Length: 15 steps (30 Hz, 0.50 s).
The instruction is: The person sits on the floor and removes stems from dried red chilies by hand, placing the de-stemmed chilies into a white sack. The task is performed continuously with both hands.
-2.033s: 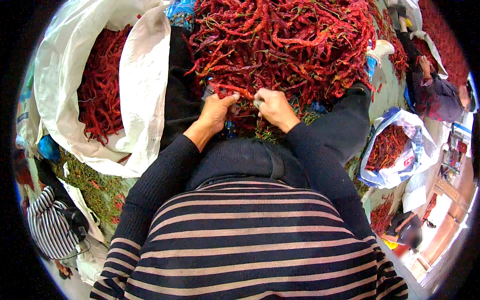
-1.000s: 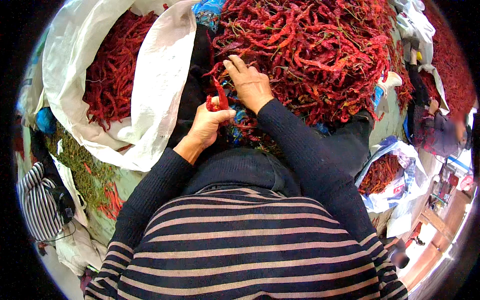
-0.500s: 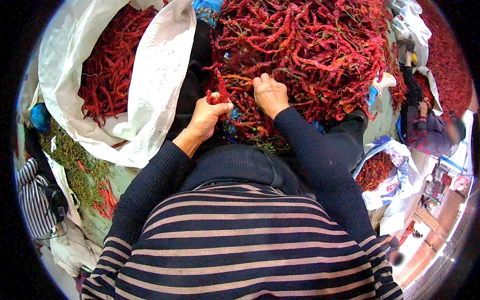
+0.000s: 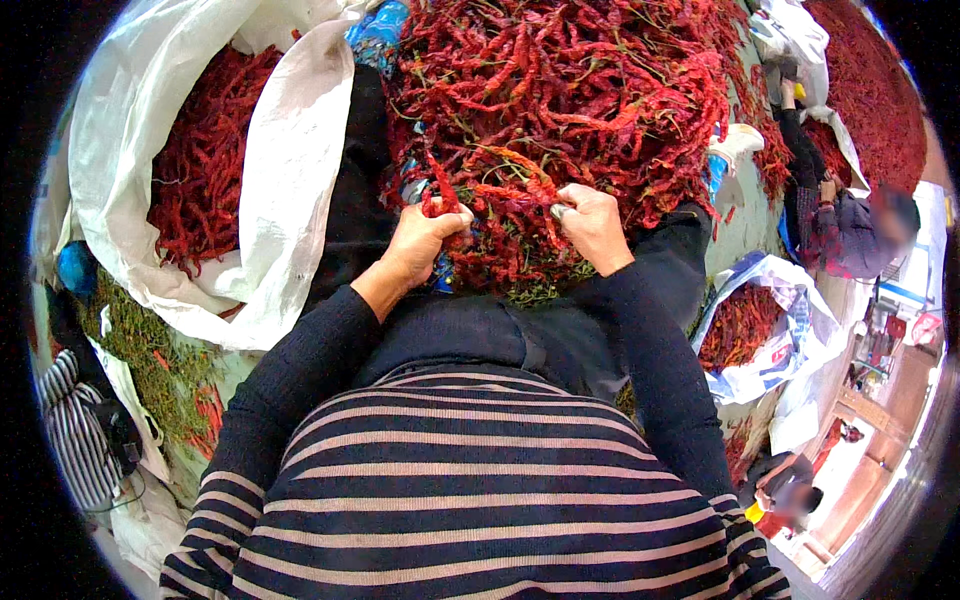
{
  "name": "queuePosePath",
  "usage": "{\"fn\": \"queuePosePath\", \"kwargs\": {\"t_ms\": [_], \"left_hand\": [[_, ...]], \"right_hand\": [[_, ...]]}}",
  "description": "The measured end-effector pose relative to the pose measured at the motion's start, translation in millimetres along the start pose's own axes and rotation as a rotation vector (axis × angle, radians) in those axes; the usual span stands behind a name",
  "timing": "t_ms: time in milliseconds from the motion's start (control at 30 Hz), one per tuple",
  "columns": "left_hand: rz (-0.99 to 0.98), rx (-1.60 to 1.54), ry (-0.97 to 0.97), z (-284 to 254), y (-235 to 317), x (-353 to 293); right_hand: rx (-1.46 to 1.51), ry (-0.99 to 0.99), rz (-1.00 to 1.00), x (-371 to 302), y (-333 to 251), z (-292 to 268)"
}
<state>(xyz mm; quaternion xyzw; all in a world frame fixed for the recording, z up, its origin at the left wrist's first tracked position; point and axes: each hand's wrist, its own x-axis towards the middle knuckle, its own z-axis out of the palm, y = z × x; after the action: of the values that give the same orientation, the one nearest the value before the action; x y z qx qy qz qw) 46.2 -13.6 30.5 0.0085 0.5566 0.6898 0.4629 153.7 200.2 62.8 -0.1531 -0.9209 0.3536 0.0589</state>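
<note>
My left hand (image 4: 418, 244) is closed around dried red chili peppers (image 4: 441, 182), whose tips stick up past the thumb. To its right, my right hand (image 4: 596, 230) pinches a dried red chili pepper at the near edge of a large heap of dried chilies (image 4: 570, 90). A small greyish bit shows at the right thumb; what it is I cannot make out. Green stems and leafy bits (image 4: 530, 285) lie between the hands, just in front of my lap. The palm sides of both hands are hidden.
At the left stands an open white sack (image 4: 300, 150) with red chilies inside. Green stems (image 4: 150, 350) cover the floor below it. A smaller white-and-blue bag (image 4: 800, 350) of chilies is at the right. Two other people (image 4: 850, 235) sit at the right, near more chilies.
My right hand has drawn back toward me and to the right, fingers now pinched on a chili. My left hand stays closed on its chilies. The view has shifted slightly.
</note>
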Motion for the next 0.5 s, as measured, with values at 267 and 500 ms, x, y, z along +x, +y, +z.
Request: {"fn": "queuePosePath", "kwargs": {"t_ms": [267, 500], "left_hand": [[-0.084, -0.251, -0.035, 51, 7, 8], [-0.077, -0.187, -0.021, 80, 17, 1]], "right_hand": [[0.883, 0.045, 0.595, -31, -30, 9], [0.712, 0.157, 0.501, -46, -45, 1]]}}
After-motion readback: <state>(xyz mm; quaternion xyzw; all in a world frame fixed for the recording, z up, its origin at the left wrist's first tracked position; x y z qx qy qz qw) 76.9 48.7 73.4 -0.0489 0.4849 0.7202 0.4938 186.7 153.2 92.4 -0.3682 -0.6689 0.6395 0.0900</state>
